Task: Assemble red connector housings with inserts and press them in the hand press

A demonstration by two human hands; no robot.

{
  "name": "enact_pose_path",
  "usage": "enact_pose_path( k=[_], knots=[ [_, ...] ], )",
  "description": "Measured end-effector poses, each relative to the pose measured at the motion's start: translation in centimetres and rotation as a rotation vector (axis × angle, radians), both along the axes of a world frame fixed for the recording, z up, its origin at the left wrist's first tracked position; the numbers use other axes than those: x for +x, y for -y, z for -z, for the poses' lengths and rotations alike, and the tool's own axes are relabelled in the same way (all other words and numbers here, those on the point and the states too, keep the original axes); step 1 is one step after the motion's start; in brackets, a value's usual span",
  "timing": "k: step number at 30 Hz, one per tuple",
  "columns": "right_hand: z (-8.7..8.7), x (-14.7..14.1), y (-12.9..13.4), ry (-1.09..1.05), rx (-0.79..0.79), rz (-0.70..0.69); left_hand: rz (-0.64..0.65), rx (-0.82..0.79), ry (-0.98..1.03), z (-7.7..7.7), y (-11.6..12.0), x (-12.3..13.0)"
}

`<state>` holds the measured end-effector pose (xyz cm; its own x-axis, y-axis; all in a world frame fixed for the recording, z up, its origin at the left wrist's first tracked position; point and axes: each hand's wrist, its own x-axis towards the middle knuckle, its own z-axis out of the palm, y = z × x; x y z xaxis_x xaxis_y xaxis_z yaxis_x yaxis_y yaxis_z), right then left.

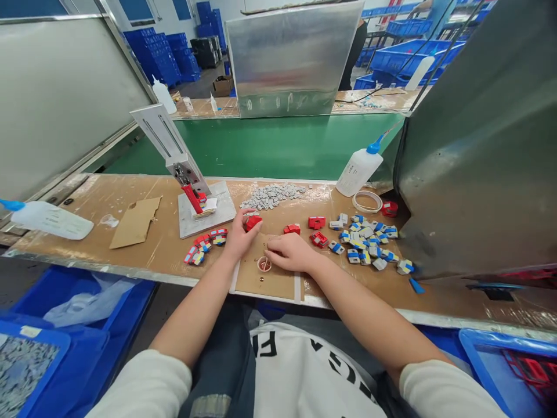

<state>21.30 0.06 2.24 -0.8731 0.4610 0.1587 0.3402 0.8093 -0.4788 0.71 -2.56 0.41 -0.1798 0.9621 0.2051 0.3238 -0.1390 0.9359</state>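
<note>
My left hand (239, 235) has its fingers closed round a red toy car body (253, 222). Just right of a small round cup (264, 264), my right hand (287, 252) rests low over the cardboard with its fingers curled; anything between the fingertips is too small to make out. Beyond the right hand lie a red car body (292, 229) and two more, one upright (317, 222) and one turned over (319, 239). Assembled red cars (203, 242) form a curved row left of my left hand. White, blue and yellow parts (365, 241) are heaped at the right.
A hand press (190, 191) on a metal plate stands at the left. Small grey pieces (274, 195) are piled behind my hands. A white bottle (359, 172) and a tape roll (367, 201) are at the right rear; another bottle (52, 220) lies far left. Behind runs a green belt (270, 145).
</note>
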Motion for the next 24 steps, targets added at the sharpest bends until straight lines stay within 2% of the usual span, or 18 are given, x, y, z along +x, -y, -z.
enact_pose_path(
  k=[4, 7, 9, 14, 19, 24],
  knots=[
    [0.0, 0.1, 0.1, -0.035, -0.013, -0.034, -0.027, -0.011, -0.176, -0.1, 0.3, 0.0],
    [0.1, 0.3, 0.0, -0.078, -0.084, -0.04, 0.018, 0.0, -0.152, -0.4, 0.2, 0.0],
    [0.2, 0.4, -0.1, -0.118, -0.15, -0.047, 0.045, -0.029, -0.009, -0.6, 0.1, 0.1],
    [0.2, 0.8, -0.4, -0.216, -0.247, -0.109, 0.113, -0.166, 0.52, -1.2, -0.2, 0.2],
    [0.6, 0.8, -0.6, -0.283, -0.26, -0.14, 0.165, -0.278, 0.63, -1.9, -0.2, 0.1],
    [1.0, 0.9, -0.8, -0.314, -0.258, -0.145, 0.227, -0.328, 0.74, -1.8, -0.3, 0.1]
  ],
)
